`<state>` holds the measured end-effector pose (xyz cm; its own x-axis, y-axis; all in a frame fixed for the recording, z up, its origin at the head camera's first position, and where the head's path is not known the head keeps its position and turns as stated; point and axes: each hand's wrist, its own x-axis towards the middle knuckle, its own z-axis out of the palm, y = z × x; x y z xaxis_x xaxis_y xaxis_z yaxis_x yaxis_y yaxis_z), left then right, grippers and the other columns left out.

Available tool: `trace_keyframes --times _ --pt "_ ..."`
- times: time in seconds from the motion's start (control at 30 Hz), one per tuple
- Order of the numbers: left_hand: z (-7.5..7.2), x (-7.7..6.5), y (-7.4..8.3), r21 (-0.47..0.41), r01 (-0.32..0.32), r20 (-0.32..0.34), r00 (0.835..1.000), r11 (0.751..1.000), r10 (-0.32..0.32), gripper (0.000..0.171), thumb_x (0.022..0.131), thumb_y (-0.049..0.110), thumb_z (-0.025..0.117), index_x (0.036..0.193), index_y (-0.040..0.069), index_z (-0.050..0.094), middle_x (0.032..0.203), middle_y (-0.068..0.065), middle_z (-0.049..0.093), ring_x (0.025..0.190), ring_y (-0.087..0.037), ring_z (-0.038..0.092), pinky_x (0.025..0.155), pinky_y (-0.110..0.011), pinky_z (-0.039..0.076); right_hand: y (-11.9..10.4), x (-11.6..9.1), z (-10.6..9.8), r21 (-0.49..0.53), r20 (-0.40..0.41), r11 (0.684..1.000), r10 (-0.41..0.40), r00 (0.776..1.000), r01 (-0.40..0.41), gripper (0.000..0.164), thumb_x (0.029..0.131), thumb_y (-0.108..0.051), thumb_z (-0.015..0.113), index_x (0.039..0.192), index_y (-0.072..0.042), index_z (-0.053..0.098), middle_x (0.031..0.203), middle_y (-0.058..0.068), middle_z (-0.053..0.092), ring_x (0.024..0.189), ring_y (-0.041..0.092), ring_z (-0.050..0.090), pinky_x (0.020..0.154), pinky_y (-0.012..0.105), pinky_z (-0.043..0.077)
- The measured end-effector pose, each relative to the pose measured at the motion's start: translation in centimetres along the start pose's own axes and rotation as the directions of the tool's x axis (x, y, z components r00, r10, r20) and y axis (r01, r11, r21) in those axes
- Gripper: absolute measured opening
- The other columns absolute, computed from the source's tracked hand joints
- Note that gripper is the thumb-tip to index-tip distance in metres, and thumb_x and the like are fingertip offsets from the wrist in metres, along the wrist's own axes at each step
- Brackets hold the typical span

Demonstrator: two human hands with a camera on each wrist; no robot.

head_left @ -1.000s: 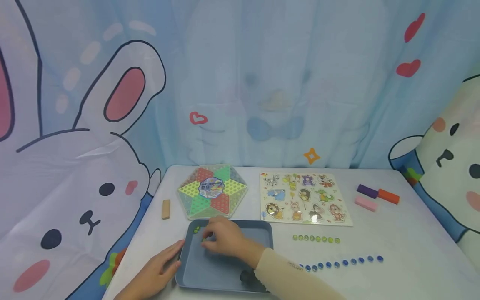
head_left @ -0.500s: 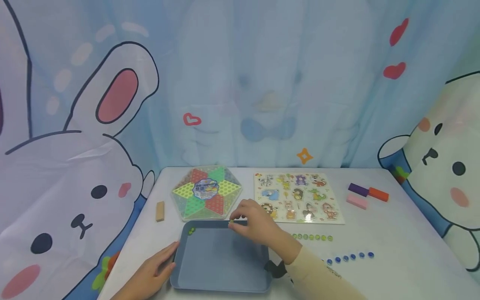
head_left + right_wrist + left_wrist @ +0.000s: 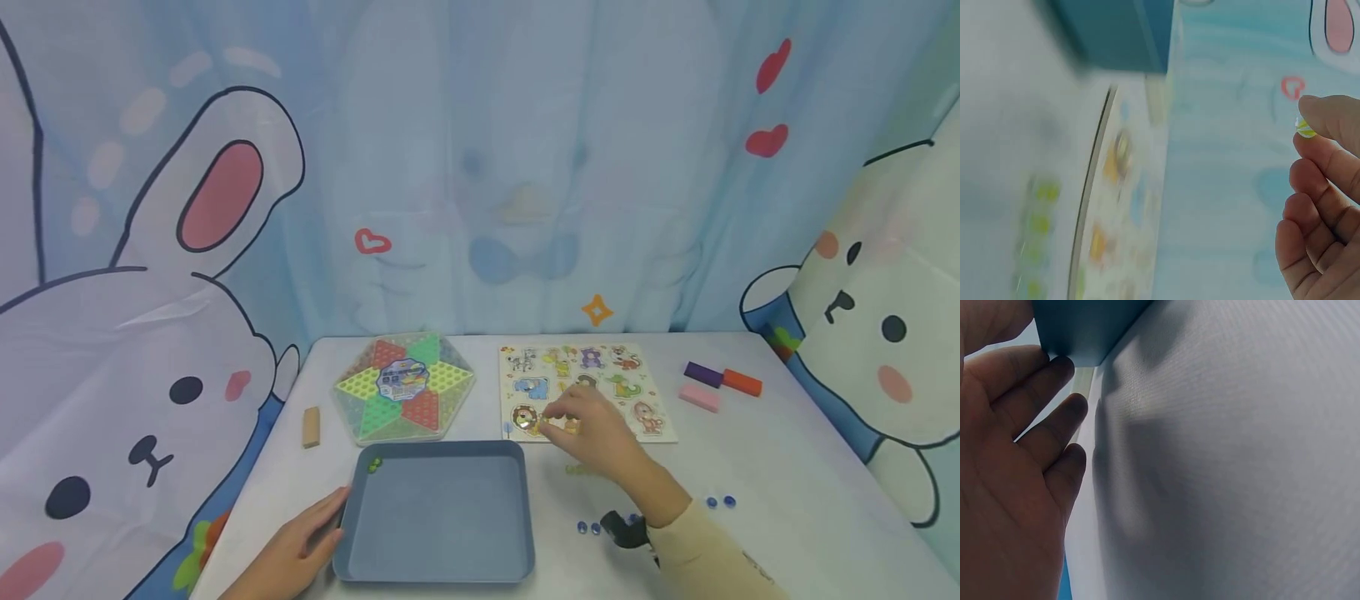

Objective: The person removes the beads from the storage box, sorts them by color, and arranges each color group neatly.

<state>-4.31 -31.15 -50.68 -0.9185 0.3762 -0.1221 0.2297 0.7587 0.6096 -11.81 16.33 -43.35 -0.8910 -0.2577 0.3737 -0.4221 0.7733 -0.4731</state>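
Observation:
My right hand [image 3: 592, 429] is raised over the lower edge of an animal puzzle board [image 3: 512, 367]. Between thumb and forefinger it pinches a clear glass marble [image 3: 1305, 128] with a yellow-green swirl, plainest in the right wrist view. Beside the left wall of a blue-grey tray [image 3: 431, 521] lies my left hand [image 3: 296, 546], its fingers fairly straight and at the rim. A few green marbles [image 3: 374, 464] sit in the tray's far left corner. To its right, yellow-green marbles [image 3: 574, 469] stand in a row, partly covered by my right hand.
A row of blue marbles [image 3: 730, 502] runs under my right forearm. Behind the tray lies a hexagonal Chinese checkers box [image 3: 375, 387], with a wooden block [image 3: 311, 427] left of it. Purple [image 3: 703, 374], orange [image 3: 742, 382] and pink blocks [image 3: 699, 397] lie at the far right.
My right hand has picked a marble from the tray and carried it right, past the rim to the puzzle board. My left hand stays at the tray's side. The head view has shifted slightly.

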Motion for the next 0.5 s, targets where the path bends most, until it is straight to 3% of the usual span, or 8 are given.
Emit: trace_keyframes --times 0.17,0.3,0.5 --pt "-0.1 0.2 -0.2 -0.014 0.017 0.031 0.999 1.0 -0.017 0.068 0.108 0.052 0.051 0.162 0.012 0.04 0.164 -0.008 0.047 0.15 -0.038 0.046 0.118 -0.035 0.051 2.9 -1.7 -1.5 -0.049 -0.011 0.996 0.079 0.997 -0.08 0.011 0.087 -0.024 0.086 0.095 -0.02 0.081 0.091 -0.006 0.069 0.087 0.015 0.06 0.073 0.033 0.056" --pt "-0.1 0.4 -0.3 -0.011 0.026 0.044 0.999 1.0 -0.025 0.069 0.108 0.053 0.051 0.162 0.014 0.039 0.165 -0.008 0.046 0.15 -0.039 0.045 0.118 -0.036 0.051 4.9 -3.1 -2.6 -0.084 -0.003 0.985 0.148 0.989 -0.147 0.013 0.089 -0.025 0.084 0.099 -0.018 0.081 0.096 -0.004 0.071 0.093 0.018 0.064 0.08 0.037 0.059" --pt "-0.3 0.4 -0.2 -0.045 0.044 0.062 0.997 0.998 -0.042 0.07 0.107 0.054 0.052 0.163 0.014 0.038 0.165 -0.009 0.045 0.151 -0.04 0.043 0.117 -0.043 0.05 7.7 -4.9 -4.1 -0.122 0.033 0.955 0.275 0.961 -0.269 0.017 0.09 -0.026 0.083 0.103 -0.016 0.081 0.1 0.002 0.071 0.098 0.025 0.065 0.085 0.046 0.061"
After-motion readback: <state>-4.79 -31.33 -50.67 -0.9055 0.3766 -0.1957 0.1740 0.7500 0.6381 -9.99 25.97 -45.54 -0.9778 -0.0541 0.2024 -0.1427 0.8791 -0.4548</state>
